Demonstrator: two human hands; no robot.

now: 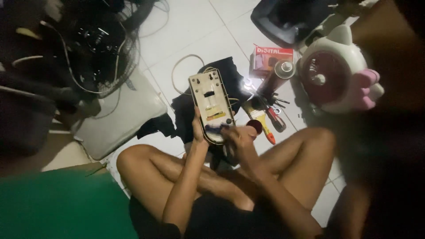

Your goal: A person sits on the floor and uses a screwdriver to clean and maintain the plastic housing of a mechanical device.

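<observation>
1. Clasped along its left edge, a cream oval panel (211, 106) stands tilted in the left hand (198, 129), whose grip is pressed around the rim, thumb on the face.
2. Right hand (239, 137) meets the panel's lower end, its grip curled shut around a dark red round-ended tool handle (254, 126); the tool's tip is hidden.
3. Both forearms rise from the lap of a person seated cross-legged on the white tiled floor (190, 35), elbows over the knees.
4. Beyond the panel, a small red and white carton (272, 57) lies flat on the tiles, with a spray can (278, 75) leaning just beside it.
5. A red-handled screwdriver (276, 118) and a yellow-handled brush (262, 120) lie near the can, on a black cloth (186, 110).
6. To the right sits a white, cat-shaped fan (341, 66) with pink trim.
7. The panel shows a pale face with a dark slot, small fittings, a yellow strip and a dark blue patch near its lower end, held above the knees.
</observation>
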